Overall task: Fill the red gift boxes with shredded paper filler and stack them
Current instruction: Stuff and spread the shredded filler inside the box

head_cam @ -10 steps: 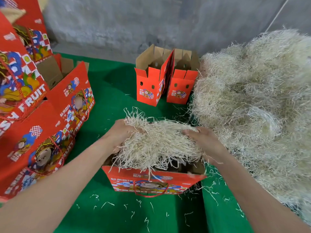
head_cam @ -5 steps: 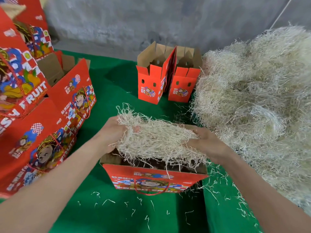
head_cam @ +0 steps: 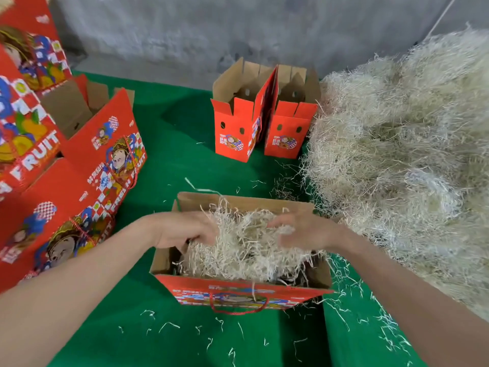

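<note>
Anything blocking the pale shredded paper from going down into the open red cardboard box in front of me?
Nothing visible does. The pale shredded paper already lies inside the open red cardboard box, its top uncovered. The left hand and right hand are both in the paper, fingertips hidden or blurred.

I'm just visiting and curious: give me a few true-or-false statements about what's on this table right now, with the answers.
1. The left hand and right hand are both on the shredded paper in the nearest box. True.
2. The two upright boxes at the back are stuffed with paper. False: only bare cardboard shows inside them.
3. The big paper pile lies on the person's right. True.
4. The table cover is blue. False: it is green.
5. Printed red boxes are piled on the left. True.
</note>
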